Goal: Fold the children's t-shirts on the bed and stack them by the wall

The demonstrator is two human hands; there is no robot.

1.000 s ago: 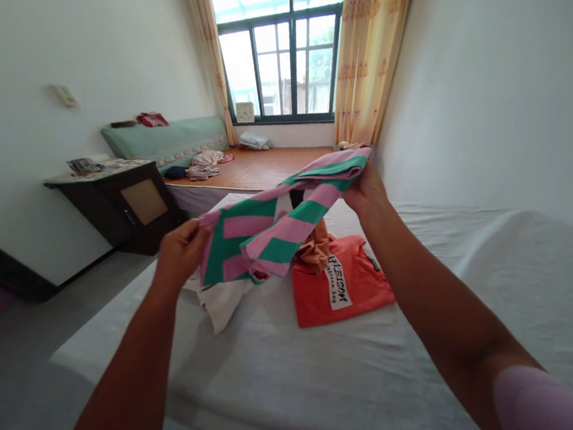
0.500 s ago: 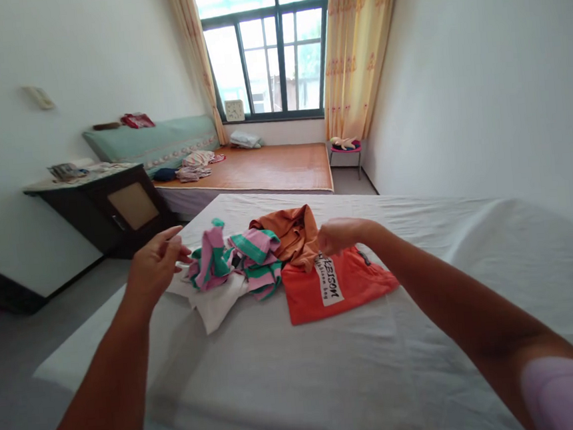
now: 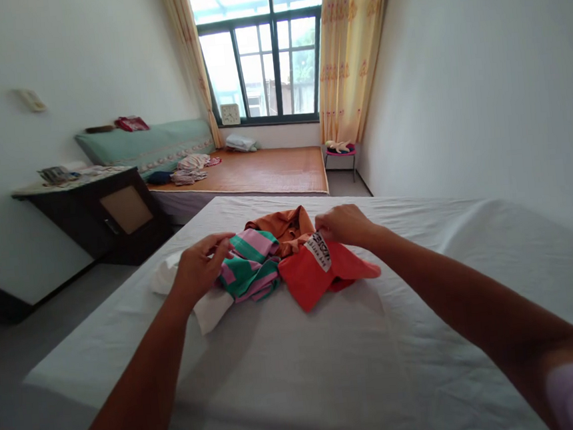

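Observation:
A crumpled green and pink striped garment (image 3: 251,268) lies on the white-sheeted bed (image 3: 330,372). My left hand (image 3: 198,269) rests on its left edge, fingers curled over the cloth. To its right a red-orange shirt (image 3: 316,276) with a white printed label is lifted at its far edge by my right hand (image 3: 342,225), which pinches it. A darker orange garment (image 3: 284,222) lies bunched behind the two. A white cloth (image 3: 209,309) pokes out under the striped one.
A dark wooden cabinet (image 3: 100,214) stands left of the bed. Beyond it is a low platform with an orange mat (image 3: 262,170), a green cushion (image 3: 145,147) and small piles of clothes. A pink stool (image 3: 340,151) stands under the yellow curtain by the window.
The striped garment, held up between both hands a second ago, now lies bunched on the bed. My right hand has taken hold of the red-orange shirt and raised its edge.

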